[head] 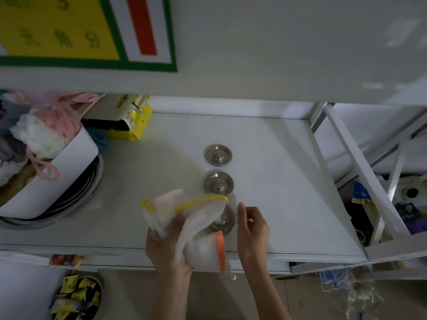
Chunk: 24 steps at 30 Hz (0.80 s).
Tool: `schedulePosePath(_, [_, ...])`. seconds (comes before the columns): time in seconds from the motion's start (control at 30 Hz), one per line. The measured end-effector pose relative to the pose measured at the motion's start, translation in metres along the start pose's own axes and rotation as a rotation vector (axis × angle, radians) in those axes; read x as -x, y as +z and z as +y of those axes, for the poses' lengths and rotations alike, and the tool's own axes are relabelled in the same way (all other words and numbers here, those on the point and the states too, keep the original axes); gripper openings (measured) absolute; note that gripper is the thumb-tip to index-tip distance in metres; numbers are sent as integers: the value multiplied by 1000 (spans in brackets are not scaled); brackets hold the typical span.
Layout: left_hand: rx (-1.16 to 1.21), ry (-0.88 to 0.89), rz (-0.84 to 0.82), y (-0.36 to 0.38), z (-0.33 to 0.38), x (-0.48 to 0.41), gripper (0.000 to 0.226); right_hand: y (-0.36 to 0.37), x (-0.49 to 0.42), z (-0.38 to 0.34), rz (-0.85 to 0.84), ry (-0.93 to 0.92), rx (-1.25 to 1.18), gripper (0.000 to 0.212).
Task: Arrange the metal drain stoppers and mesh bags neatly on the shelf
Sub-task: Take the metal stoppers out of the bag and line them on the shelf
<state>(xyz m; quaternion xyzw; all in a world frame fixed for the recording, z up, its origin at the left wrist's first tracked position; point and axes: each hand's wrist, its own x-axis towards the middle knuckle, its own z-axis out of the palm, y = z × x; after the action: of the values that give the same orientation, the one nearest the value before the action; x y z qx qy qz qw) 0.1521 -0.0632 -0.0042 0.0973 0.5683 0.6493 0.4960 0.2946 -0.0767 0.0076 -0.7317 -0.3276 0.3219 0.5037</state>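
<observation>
Three metal drain stoppers lie in a line on the white shelf (277, 181): a far stopper (218, 155), a middle stopper (218, 183) and a near stopper (225, 221) partly hidden by mesh. My left hand (165, 248) grips a bundle of white mesh bags (184, 218) with yellow, pink and orange trim, held above the shelf's front edge. My right hand (253, 229) hovers just right of the near stopper, fingers apart and holding nothing.
A white bin (69, 167) full of pink and white bath puffs sits on stacked metal pans at the left. Yellow packets (136, 121) lie behind it. A white rack frame (360, 172) borders the shelf on the right. Small yellow-black packets sit in a bowl below left.
</observation>
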Motion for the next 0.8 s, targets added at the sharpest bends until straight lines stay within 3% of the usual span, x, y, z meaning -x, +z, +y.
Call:
schedulePosePath(0.07, [-86, 56, -4, 10, -1, 6, 30, -9, 4, -32, -252, 156, -183, 68])
schedulePosePath(0.1, [-93, 64, 7, 18, -1, 11, 26, -13, 4, -46, -377, 222, -237, 68])
schedulePosePath(0.2, [-73, 119, -33, 39, -1, 19, 23, -20, -5, -65, -533, 212, -298, 36])
schedulePosePath(0.27, [-68, 152, -43, 56, 2, 26, 26, -24, -19, -61, -499, 147, -275, 20])
schedulePosePath(0.43, [-11, 97, -15, 87, 1, 30, 22, -37, -60, -47, -445, 48, -263, 32])
schedulePosePath(0.63, [-30, 25, 13, 90, -1, 19, 15, -62, -158, -12, -527, 128, -657, 43])
schedulePosePath(0.7, [-37, 34, -12, 85, 0, 15, 15, -59, -191, 5, -431, 188, -515, 40])
schedulePosePath(0.8, [-47, 37, -41, 77, 4, 13, 13, -56, -222, 24, -264, 113, -75, 43])
